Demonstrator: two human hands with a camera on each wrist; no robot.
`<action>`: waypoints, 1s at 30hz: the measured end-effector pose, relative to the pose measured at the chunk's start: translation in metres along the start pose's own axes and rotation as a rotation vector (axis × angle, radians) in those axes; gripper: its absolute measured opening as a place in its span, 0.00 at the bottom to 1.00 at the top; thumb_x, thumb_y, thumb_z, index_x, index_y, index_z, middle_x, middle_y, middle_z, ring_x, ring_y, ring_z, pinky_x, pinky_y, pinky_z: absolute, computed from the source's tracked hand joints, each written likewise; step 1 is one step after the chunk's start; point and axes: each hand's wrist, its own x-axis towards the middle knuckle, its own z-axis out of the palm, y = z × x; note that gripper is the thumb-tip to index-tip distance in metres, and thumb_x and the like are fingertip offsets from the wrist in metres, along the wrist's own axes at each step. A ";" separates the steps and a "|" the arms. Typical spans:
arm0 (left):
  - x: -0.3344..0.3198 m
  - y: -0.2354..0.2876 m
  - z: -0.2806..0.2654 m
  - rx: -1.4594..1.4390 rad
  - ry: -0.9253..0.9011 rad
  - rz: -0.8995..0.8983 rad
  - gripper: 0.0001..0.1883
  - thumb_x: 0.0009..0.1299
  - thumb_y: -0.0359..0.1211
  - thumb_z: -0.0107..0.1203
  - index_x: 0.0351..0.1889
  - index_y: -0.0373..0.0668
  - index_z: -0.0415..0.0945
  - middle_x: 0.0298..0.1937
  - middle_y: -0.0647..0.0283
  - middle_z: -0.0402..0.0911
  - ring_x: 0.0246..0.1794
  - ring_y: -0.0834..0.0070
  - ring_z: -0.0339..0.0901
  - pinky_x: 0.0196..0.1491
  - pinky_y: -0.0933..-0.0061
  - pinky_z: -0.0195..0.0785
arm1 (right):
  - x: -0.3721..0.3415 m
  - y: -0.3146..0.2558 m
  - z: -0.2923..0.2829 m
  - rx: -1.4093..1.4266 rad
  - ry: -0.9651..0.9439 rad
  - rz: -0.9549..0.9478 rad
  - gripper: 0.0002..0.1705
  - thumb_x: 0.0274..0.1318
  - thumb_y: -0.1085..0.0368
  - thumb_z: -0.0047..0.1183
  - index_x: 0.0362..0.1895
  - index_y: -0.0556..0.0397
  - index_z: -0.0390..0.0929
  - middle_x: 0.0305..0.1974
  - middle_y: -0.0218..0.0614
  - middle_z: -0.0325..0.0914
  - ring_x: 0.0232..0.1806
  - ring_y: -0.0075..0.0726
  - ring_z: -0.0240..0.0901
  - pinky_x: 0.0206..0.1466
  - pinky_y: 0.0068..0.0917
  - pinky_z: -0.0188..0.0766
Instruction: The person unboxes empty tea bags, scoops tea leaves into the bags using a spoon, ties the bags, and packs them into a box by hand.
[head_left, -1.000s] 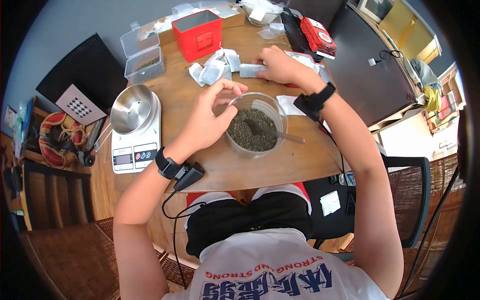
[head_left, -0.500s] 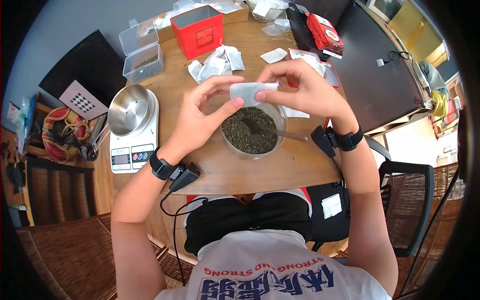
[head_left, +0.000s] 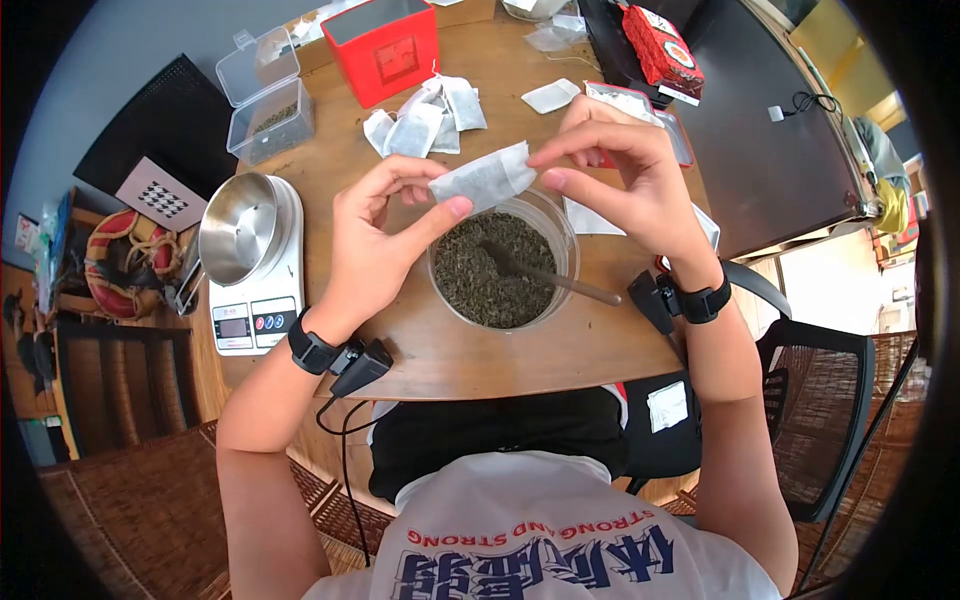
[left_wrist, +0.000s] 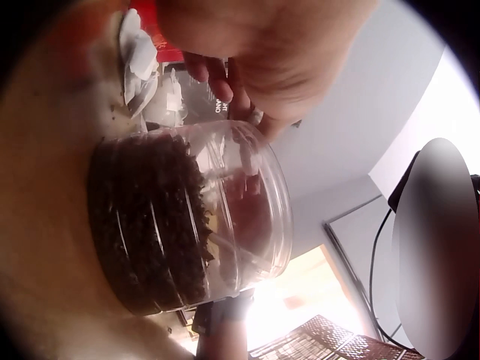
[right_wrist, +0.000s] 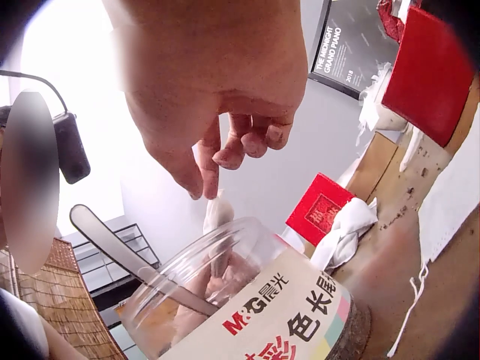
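Note:
A white, see-through tea bag [head_left: 483, 180] hangs over a round clear plastic tub [head_left: 572, 240]. My left hand [head_left: 368, 225] pinches its left end, thumb in front and fingers behind. At the bag's right end are the thumb and forefinger of my right hand [head_left: 635, 185], the tips close together at its edge in the right wrist view. Dark dried leaves [head_left: 490, 290] partly fill the tub. A spoon [head_left: 575, 288] stands in them, its handle leaning over the rim to the right. The left wrist view shows the tub [left_wrist: 187, 217] from the side.
A steel pan [head_left: 238, 230] sits on a white kitchen scale [head_left: 270, 325] at the left. Behind the tub lie several tea bags [head_left: 415, 130], a red tin [head_left: 385, 60] and a lidded clear box [head_left: 270, 125]. Another flat bag [head_left: 550, 96] lies near a red-edged tray [head_left: 680, 140].
My right hand has brought the tea bag from the table to above the tub, where my left hand has taken hold. The bag has since tilted, its right end higher, and my right fingers have shifted to that end.

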 end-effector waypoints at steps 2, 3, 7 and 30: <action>0.000 0.000 0.001 -0.023 0.007 -0.003 0.15 0.64 0.28 0.73 0.47 0.38 0.83 0.43 0.69 0.85 0.42 0.84 0.73 0.48 0.79 0.65 | -0.001 0.003 0.003 -0.003 0.020 0.019 0.04 0.56 0.70 0.68 0.37 0.53 0.89 0.30 0.22 0.72 0.32 0.20 0.58 0.35 0.22 0.53; -0.001 -0.001 0.000 -0.021 0.008 -0.008 0.15 0.64 0.28 0.73 0.47 0.38 0.83 0.43 0.69 0.85 0.42 0.84 0.73 0.48 0.79 0.65 | -0.001 0.005 0.002 -0.003 0.035 0.046 0.05 0.56 0.70 0.68 0.38 0.53 0.89 0.29 0.22 0.70 0.32 0.20 0.58 0.36 0.22 0.54; -0.001 0.000 0.000 -0.053 0.013 -0.017 0.15 0.63 0.27 0.74 0.47 0.38 0.83 0.42 0.71 0.84 0.40 0.86 0.70 0.46 0.80 0.63 | -0.001 0.004 0.004 0.030 0.025 0.056 0.06 0.56 0.70 0.69 0.39 0.55 0.88 0.28 0.22 0.67 0.32 0.20 0.57 0.37 0.22 0.54; 0.001 0.004 -0.001 -0.123 -0.016 -0.045 0.19 0.70 0.28 0.68 0.57 0.38 0.78 0.38 0.71 0.86 0.36 0.90 0.68 0.43 0.84 0.60 | -0.006 0.018 0.014 0.179 -0.005 -0.002 0.11 0.54 0.75 0.67 0.42 0.55 0.87 0.31 0.21 0.66 0.34 0.18 0.58 0.38 0.20 0.52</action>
